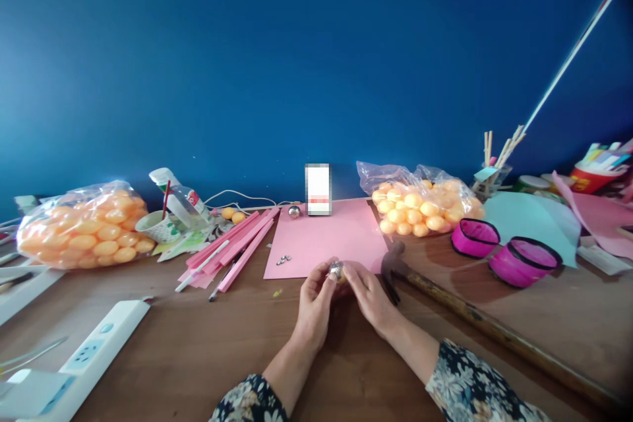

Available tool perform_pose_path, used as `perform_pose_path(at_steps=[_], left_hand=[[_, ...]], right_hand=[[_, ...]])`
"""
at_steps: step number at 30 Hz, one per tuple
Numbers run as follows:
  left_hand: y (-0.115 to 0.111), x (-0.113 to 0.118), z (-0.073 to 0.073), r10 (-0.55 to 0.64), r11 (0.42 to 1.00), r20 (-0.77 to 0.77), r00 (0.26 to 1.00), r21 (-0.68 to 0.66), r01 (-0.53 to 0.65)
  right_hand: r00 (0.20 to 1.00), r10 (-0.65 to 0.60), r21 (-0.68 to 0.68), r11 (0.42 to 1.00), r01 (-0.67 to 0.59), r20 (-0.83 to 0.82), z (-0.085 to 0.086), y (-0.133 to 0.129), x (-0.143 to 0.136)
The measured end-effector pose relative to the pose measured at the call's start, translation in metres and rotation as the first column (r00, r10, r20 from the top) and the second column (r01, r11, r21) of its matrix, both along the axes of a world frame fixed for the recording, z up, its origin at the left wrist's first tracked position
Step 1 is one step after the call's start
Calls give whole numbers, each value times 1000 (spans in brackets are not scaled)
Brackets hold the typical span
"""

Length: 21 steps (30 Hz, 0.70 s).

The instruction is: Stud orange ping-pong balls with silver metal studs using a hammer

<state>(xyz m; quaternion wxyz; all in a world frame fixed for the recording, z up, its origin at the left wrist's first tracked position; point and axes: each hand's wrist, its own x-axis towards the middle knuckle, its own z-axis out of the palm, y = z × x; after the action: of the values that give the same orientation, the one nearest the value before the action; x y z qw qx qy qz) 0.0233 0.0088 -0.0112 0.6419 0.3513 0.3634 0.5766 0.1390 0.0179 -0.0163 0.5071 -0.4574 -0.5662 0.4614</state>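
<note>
My left hand (317, 300) and my right hand (368, 293) meet in front of me, fingers closed around a small shiny silver piece (336, 270). It looks rounded, with a yellowish patch at its right; its exact kind is too small to tell. Just beyond the hands lies a pink sheet (333, 237) on the table. At its back rest a silver ball (294, 211) and a white upright object (318, 189), blurred out. Several tiny silver bits (283, 260) lie near the sheet's left front corner.
A claw hammer (459, 300) lies right of my right hand. Bags of orange balls (93, 231) (413, 208) flank the sheet. Pink strips (230, 247) lie left, a white power strip (93, 353) nearer. Two magenta rings (525, 264) (475, 237) stand right.
</note>
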Motion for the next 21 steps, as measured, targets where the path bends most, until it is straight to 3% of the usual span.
perform_pose_path(at_steps=[21], left_hand=[[-1,-1,2,3,1000,21,1000,18,-3]], right_hand=[[996,37,95,995,-45,85,9,-6,0]])
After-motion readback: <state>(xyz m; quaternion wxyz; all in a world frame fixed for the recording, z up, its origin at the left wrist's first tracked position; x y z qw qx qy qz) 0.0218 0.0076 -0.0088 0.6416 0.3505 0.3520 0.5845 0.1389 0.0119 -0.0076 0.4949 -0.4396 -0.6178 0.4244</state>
